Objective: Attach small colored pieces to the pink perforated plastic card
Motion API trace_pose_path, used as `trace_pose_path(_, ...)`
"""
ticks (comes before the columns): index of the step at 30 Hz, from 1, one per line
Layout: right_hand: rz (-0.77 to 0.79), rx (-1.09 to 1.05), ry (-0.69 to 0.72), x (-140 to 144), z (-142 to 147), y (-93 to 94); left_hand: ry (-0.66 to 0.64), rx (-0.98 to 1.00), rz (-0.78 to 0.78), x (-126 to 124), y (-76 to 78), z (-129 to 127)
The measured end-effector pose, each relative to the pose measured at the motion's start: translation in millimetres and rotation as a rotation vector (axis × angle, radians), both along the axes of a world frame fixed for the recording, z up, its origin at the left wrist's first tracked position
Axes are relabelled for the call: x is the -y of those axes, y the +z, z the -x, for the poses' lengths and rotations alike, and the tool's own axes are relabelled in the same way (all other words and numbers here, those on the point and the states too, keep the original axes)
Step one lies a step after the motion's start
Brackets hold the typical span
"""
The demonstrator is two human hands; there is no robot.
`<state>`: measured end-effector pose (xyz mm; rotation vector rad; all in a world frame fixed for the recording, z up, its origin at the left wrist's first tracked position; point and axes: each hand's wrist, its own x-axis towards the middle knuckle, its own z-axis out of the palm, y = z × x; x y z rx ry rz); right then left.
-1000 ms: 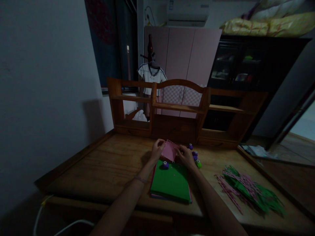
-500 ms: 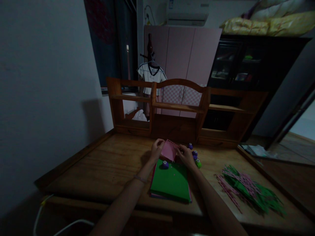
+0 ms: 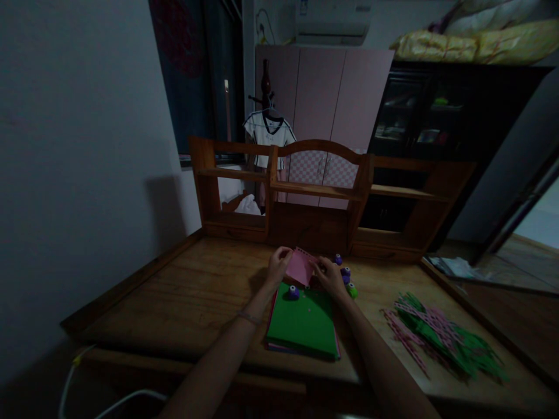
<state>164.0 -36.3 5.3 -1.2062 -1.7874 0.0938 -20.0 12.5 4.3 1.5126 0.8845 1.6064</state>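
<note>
A small pink sheet (image 3: 299, 267) is held up over the wooden desk (image 3: 196, 297) between both hands. My left hand (image 3: 278, 266) grips its left edge and my right hand (image 3: 329, 276) grips its right edge. Under them lies a stack of coloured sheets with a green sheet (image 3: 303, 320) on top. A purple punch (image 3: 293, 292) sits on the stack's far end. Two purple punches (image 3: 345, 272) and a green punch (image 3: 351, 290) stand just right of my right hand.
A pile of green and pink cut strips (image 3: 441, 337) lies on the desk at the right. A wooden shelf unit (image 3: 318, 195) stands along the desk's back edge. A white cable (image 3: 109, 401) hangs below the front left corner.
</note>
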Motion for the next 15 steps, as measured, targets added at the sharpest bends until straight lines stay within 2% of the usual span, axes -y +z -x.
trace_pose_path(15,0.003,-0.001,0.012,0.8,0.4,0.5,0.015,-0.025,0.002,-0.3,0.2,-0.2)
